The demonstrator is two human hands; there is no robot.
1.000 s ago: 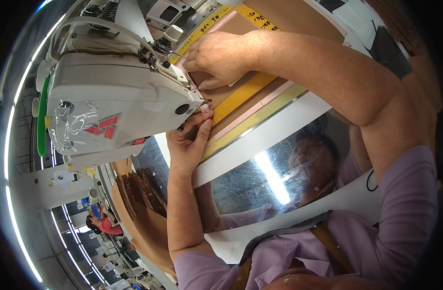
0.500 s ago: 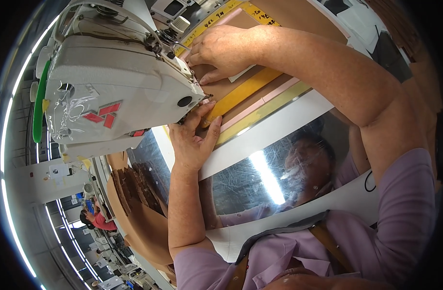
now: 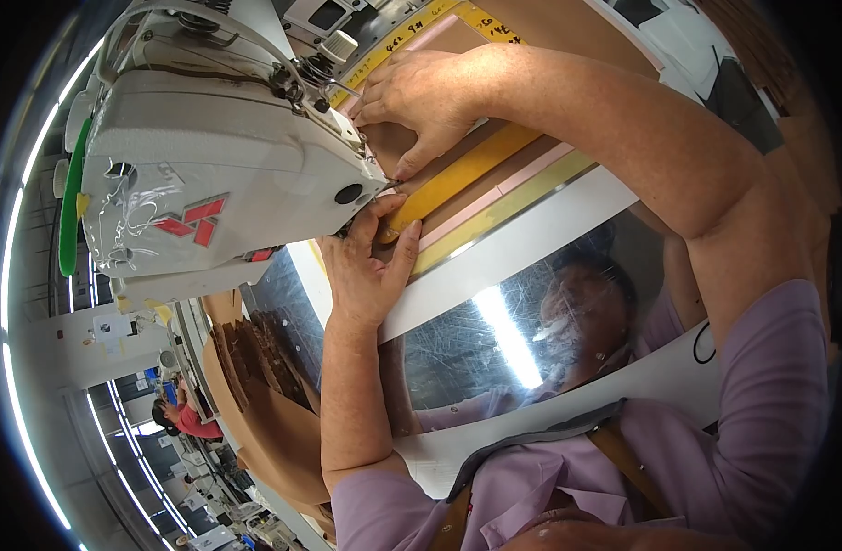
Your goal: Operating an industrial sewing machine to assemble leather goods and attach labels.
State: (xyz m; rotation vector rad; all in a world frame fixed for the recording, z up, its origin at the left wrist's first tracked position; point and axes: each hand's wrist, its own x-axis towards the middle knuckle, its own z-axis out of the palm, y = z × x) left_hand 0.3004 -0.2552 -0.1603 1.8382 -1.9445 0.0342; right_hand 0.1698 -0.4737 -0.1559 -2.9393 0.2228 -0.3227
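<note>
A white sewing machine head (image 3: 209,156) reaches in from the upper left over a brown panel (image 3: 393,142) bearing pink strips and a mustard-yellow strip (image 3: 467,170). My right hand (image 3: 421,101) lies on the panel beside the needle area, fingers apart, thumb pointing down toward the yellow strip. My left hand (image 3: 366,271) is below the needle area at the left end of that strip, thumb and index apart, fingertips touching the work; some fingers are partly hidden by the machine. A yellow template edge with handwriting (image 3: 375,57) runs along the panel's far side.
A scratched, reflective metal plate (image 3: 439,340) fills the near middle, bordered by white surfaces (image 3: 513,237). Brown cut material (image 3: 255,413) lies at the lower left. Far left, a co-worker in red (image 3: 196,418) is among other machines. White sheets (image 3: 687,41) lie at the upper right.
My left hand's thumb and index have spread from a pinch on the strip's end, the thumb moving right. My right thumb has moved slightly down toward the yellow strip. The view has shifted slightly.
</note>
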